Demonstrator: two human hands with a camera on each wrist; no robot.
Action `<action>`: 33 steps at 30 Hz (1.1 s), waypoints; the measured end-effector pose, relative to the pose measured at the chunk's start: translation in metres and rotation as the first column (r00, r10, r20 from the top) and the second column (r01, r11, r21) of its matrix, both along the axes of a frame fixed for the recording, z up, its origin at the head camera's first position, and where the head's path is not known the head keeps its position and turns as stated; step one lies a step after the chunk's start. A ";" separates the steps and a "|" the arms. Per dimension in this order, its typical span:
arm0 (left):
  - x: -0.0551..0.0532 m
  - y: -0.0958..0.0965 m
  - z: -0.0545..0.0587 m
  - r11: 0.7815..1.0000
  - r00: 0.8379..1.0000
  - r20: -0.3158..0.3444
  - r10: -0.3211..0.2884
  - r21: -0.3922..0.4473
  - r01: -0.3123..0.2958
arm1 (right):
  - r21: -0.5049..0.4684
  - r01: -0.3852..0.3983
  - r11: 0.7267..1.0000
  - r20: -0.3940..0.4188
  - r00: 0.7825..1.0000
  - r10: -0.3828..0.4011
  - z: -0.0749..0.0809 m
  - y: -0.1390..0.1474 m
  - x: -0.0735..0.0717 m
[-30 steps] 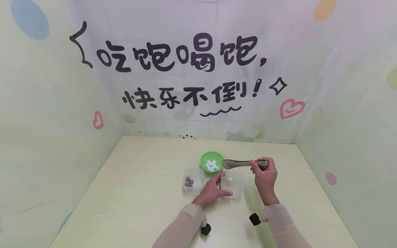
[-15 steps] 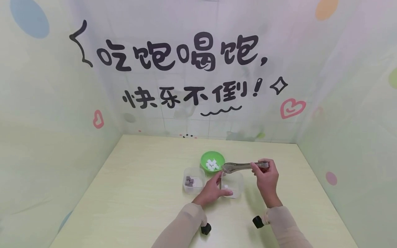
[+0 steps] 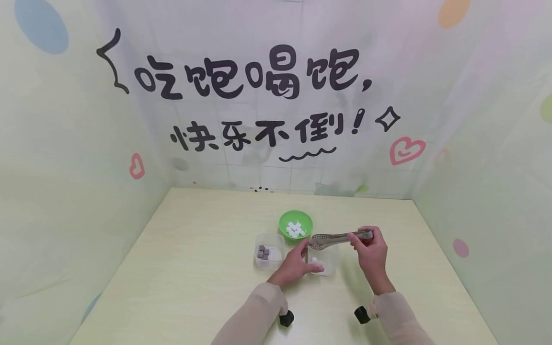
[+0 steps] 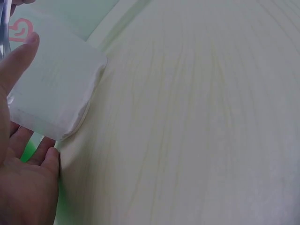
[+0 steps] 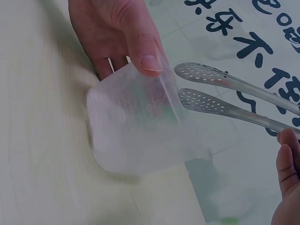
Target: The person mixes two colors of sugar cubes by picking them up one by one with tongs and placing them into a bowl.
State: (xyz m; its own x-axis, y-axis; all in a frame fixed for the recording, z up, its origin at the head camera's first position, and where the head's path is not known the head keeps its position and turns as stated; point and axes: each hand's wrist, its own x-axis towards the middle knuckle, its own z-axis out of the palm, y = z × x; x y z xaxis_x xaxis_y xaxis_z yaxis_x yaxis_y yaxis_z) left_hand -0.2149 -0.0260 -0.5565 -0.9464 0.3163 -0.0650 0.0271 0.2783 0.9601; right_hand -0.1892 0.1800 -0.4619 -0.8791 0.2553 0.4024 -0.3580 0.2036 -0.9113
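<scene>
Silver metal tongs point(image 5: 236, 111) with perforated tips, parted, are gripped by the right hand point(image 3: 372, 251) over a translucent square plastic container point(image 5: 136, 126), its side held by the left hand point(image 3: 294, 267). Behind stands a round green bowl point(image 3: 303, 218) of white pieces point(image 3: 295, 230); leftward, a second translucent container point(image 3: 276, 242) holds grey-brown cubes point(image 3: 263, 252).
</scene>
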 end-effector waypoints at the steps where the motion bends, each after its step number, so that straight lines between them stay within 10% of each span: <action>1: 0.000 0.000 0.000 1.000 1.000 -0.002 0.000 0.000 0.000 | 0.000 -0.001 1.000 0.004 1.000 0.001 -0.001 0.000 0.000; 17: 0.000 0.001 0.001 1.000 1.000 -0.008 -0.007 -0.002 0.007 | 0.051 0.026 0.998 0.078 0.996 -0.030 -0.008 0.003 0.008; 33: -0.001 0.000 -0.002 0.999 1.000 -0.022 -0.017 0.030 0.018 | 0.159 -0.028 0.987 0.062 0.998 0.019 -0.053 0.014 -0.006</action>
State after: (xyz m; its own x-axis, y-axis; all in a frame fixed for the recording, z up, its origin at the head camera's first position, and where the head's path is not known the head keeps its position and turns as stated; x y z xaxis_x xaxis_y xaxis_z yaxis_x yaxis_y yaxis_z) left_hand -0.2159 -0.0263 -0.5588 -0.9418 0.3344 -0.0346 0.0528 0.2485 0.9672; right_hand -0.1953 0.1943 -0.5148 -0.9079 0.1711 0.3826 -0.3100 0.3401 -0.8878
